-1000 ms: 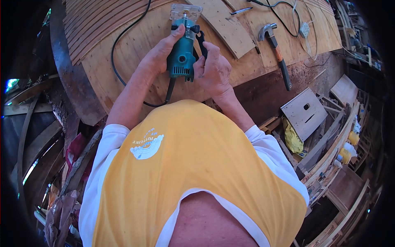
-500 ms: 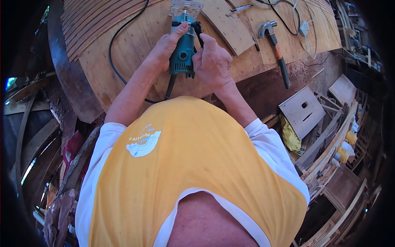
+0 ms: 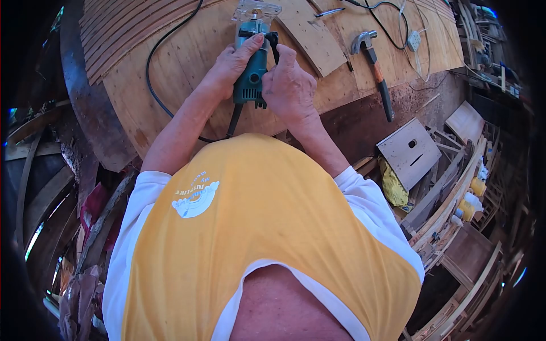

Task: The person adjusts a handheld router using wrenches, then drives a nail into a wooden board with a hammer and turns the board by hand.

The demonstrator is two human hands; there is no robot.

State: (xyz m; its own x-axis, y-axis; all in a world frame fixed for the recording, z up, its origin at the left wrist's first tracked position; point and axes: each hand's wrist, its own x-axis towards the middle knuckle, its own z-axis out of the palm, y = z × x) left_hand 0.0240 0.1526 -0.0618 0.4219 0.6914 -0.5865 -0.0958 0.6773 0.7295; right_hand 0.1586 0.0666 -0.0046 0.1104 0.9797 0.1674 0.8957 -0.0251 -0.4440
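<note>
Plywood (image 3: 182, 62) spreads beneath the left hand (image 3: 232, 66), wrapped round a trim router (image 3: 251, 77), and right hand (image 3: 291, 88), gripping a wrench (image 3: 276, 52) alongside

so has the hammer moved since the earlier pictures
No: the hammer has shifted neither way against the bench; only the whole view has drifted slightly.

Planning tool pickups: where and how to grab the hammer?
Grip the hammer by its dark handle end, probably from the person's side of the bench: the head lies farther away, and the slim handle appears to overhang the edge, leaving finger room.
</note>
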